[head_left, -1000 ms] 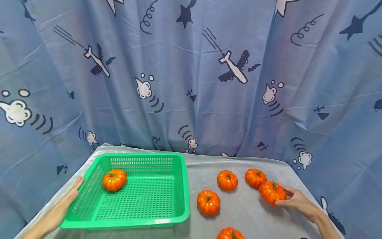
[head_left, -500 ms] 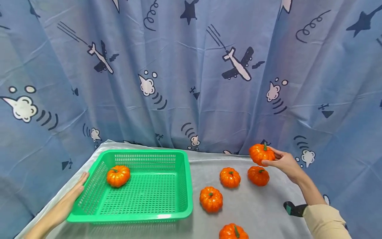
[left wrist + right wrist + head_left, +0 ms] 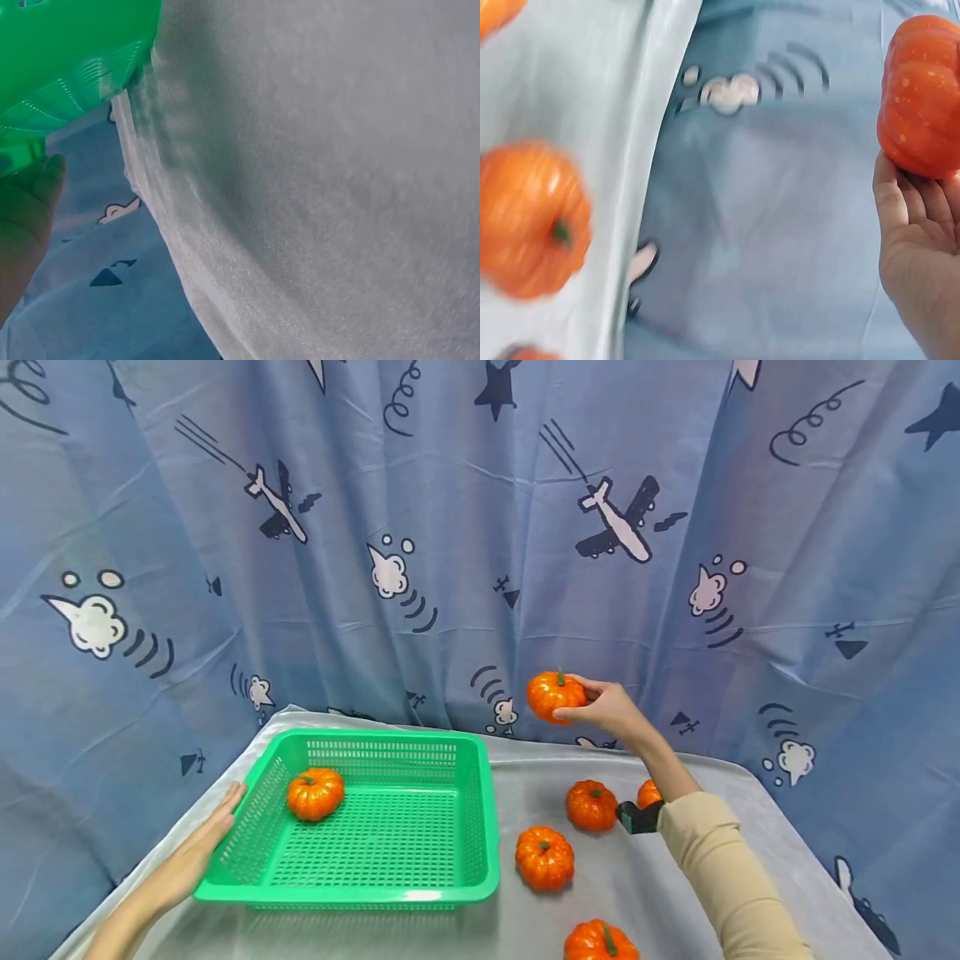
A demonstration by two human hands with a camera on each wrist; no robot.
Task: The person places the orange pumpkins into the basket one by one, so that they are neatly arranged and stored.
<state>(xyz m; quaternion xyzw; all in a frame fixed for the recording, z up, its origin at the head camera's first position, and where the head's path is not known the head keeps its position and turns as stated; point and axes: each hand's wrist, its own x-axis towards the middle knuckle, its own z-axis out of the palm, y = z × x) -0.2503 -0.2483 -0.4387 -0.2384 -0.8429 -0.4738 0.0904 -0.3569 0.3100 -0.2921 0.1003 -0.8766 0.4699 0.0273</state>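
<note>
My right hand (image 3: 609, 708) holds a small orange pumpkin (image 3: 555, 695) up in the air, above the back edge of the table, thumb on the near side and fingers behind. In the right wrist view the same pumpkin (image 3: 924, 97) sits at the fingertips. Straight fingers of my left hand (image 3: 193, 853) rest along the left side of a green plastic basket (image 3: 491, 827). The left wrist view shows those fingers at the basket's rim (image 3: 22, 156). One pumpkin (image 3: 316, 794) lies inside the basket, towards its back left corner.
Right of the basket, several pumpkins lie on the grey-white cloth: one near the back (image 3: 592, 806), one nearer the basket (image 3: 545, 858), one at the front (image 3: 602, 941). Another pumpkin (image 3: 649, 793) is partly hidden by my right forearm. A blue patterned curtain (image 3: 450, 568) hangs behind the table.
My right hand has lifted its pumpkin off the table and carried it up and left, towards the basket. My left hand stays at the basket's side. The head view has shifted slightly.
</note>
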